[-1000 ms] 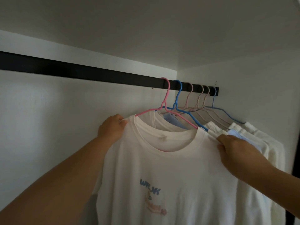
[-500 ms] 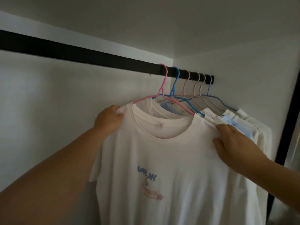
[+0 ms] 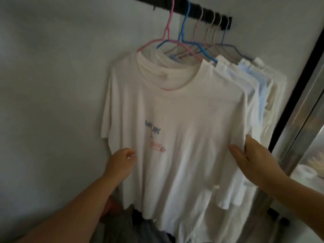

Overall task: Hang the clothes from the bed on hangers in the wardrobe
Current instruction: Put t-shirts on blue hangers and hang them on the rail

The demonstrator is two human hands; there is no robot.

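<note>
The white tee [image 3: 175,120] hangs on the pink hanger [image 3: 168,32], frontmost on the black rail [image 3: 206,13] near its right end. Both hands have dropped from the shoulders to its lower half. The left hand [image 3: 121,163] pinches the left side seam, fingers curled. The right hand [image 3: 252,155] lies flat and spread along the right edge.

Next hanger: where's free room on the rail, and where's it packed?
Free: the rail left of the pink hanger, running out of frame. Packed: from the pink hanger right to the rail's end, hooks and shirts bunched. Both hands, left hand and right hand, flank the white T-shirt.
</note>
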